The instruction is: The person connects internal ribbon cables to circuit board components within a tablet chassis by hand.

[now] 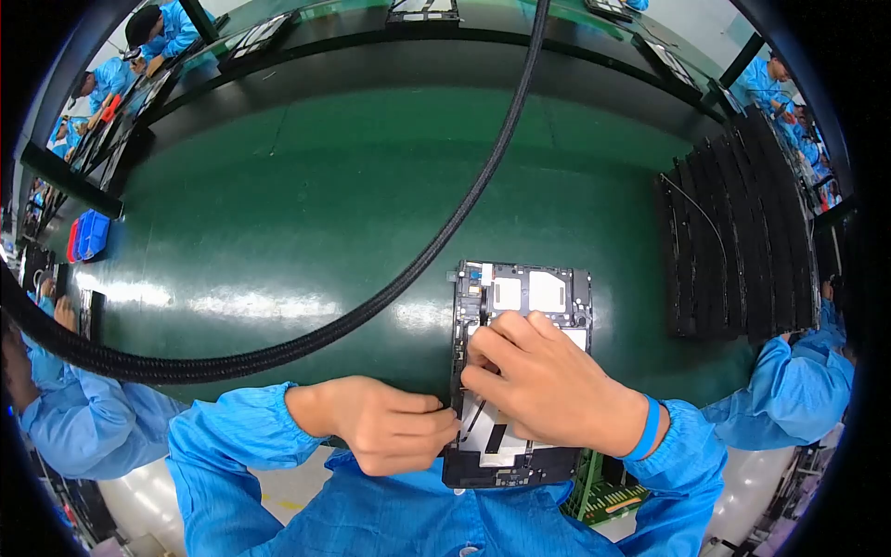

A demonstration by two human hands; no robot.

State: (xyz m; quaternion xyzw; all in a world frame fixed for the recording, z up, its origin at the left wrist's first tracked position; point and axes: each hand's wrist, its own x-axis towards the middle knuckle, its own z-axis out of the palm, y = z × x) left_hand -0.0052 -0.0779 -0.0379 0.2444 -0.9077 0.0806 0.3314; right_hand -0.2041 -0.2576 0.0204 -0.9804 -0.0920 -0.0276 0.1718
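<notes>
Device (529,290) is laid on counter (278,213), near end apparently overhanging; could be tipped by pressure there. Left hand (394,424) is curled at its edge, right hand (548,390) bent over it; grips cannot be told.

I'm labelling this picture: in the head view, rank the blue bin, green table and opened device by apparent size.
1. Green table
2. Opened device, partly covered by the right hand
3. Blue bin

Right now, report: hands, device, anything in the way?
Left hand at left edge of flat device, right hand over its middle. Device at near edge of bench. Black cable crosses view, covering neither hand.
</notes>
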